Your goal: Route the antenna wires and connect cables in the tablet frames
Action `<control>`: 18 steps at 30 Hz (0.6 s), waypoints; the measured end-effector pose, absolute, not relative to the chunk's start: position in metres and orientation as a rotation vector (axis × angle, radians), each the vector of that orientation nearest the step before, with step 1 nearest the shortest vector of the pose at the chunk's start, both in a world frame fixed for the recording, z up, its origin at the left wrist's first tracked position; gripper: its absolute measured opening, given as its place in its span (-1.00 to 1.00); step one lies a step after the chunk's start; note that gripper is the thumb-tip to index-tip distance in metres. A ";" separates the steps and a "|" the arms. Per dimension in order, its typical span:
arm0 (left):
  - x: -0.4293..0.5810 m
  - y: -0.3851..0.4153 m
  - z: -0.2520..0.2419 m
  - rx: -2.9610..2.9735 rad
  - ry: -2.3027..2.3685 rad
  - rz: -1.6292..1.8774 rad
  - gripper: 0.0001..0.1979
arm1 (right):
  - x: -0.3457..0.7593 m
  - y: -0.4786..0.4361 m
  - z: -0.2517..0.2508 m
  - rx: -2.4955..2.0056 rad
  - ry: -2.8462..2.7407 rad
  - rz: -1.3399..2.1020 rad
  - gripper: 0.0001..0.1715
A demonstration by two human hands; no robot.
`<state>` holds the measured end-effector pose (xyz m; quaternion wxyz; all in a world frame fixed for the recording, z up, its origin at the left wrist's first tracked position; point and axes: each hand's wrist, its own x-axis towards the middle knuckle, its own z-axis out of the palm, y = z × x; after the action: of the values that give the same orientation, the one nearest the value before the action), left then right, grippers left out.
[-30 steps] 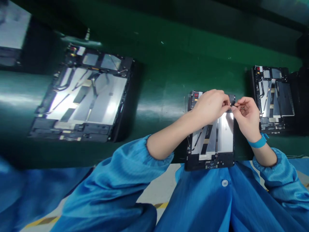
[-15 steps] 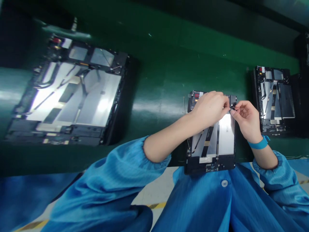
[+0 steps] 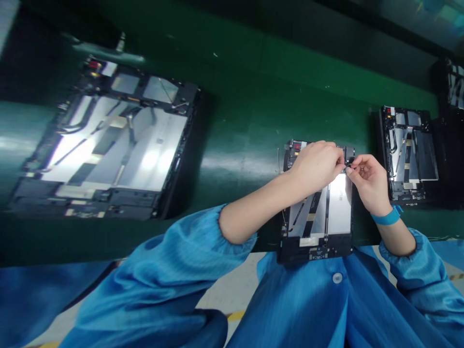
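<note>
L hand (image 3: 316, 166) & R hand (image 3: 369, 186): fingers (image 3: 343, 162) pinched narrow on black part (image 3: 350, 154), far R corner of tablet frame (image 3: 317, 252), on green table (image 3: 246, 111). Risk: weak pinch drops part onto frame.

Green workbench (image 3: 232, 101), pale factory floor (image 3: 228, 290)

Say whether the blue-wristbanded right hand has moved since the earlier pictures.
No: the blue-wristbanded right hand sits unchanged against the black tablet frame.
</note>
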<state>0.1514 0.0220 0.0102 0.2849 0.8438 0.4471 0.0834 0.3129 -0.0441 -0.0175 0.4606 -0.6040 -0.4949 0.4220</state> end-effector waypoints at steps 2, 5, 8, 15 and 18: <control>0.152 0.022 0.009 2.259 1.195 0.232 -0.80 | 0.313 -0.044 -0.019 -1.488 -1.208 1.038 -0.81; 0.151 0.023 0.008 2.275 1.186 0.264 -0.80 | 0.313 -0.045 -0.021 -1.476 -1.191 1.026 -0.80; 0.150 0.023 0.009 2.278 1.192 0.251 -0.80 | 0.313 -0.045 -0.021 -1.475 -1.199 1.024 -0.80; 0.153 0.022 0.007 2.279 1.201 0.238 -0.80 | 0.312 -0.043 -0.016 -1.512 -1.281 1.000 -0.83; 0.151 0.025 0.011 2.252 1.177 0.233 -0.81 | 0.311 -0.040 -0.014 -1.550 -1.326 0.981 -0.84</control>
<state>0.1511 0.0248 0.0114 0.2910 0.8444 0.4412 0.0873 0.3105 -0.0405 -0.0140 0.4251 -0.6199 -0.5303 0.3921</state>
